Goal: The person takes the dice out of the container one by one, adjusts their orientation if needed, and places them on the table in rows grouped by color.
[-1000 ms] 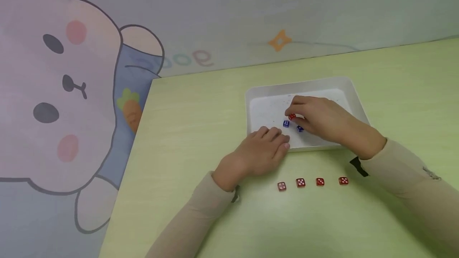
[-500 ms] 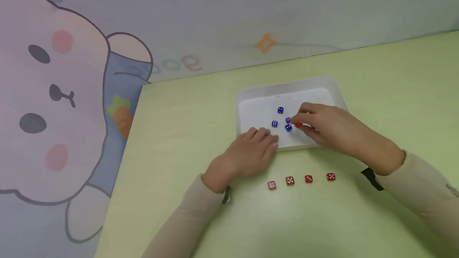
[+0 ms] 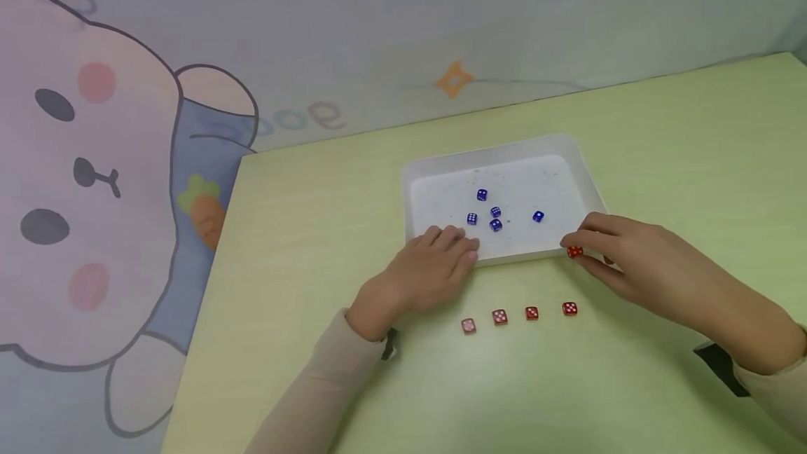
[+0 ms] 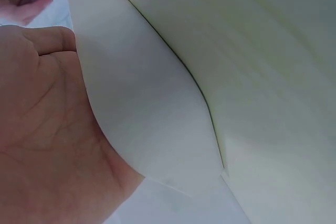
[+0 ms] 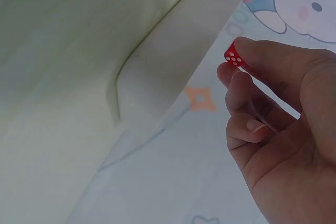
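Between my thumb and forefinger sits a small red die [image 3: 574, 252], pinched by my right hand [image 3: 637, 265] just off the near right corner of the white tray [image 3: 504, 149], above the green table [image 3: 328, 230]; whether it touches the table I cannot tell. From the right wrist view the die [image 5: 233, 56] shows a five-pip face, gripped at the fingertips [image 5: 247, 45] with the other fingers loosely curled beneath. Nearer to me, a row of four red dice [image 3: 518, 315] lies on the table, evenly spaced, its right end close below the die I hold. Inside the tray five blue dice [image 3: 494, 212] lie scattered, four clustered left of centre and one apart to the right. My left hand [image 3: 422, 272] rests flat with relaxed fingers on the tray's near left edge, grasping nothing; the left wrist view confirms an open palm [image 4: 47, 129] against the tray's wall. To do this well, I judge the pinch should stay light and square on opposite faces, so the die keeps its face up and meets the table flat, in line with the row and clear of its last die. My left hand should keep its steady pressure so the tray does not slide. A cartoon rabbit backdrop [image 3: 94, 160] stands beyond the table's left edge.
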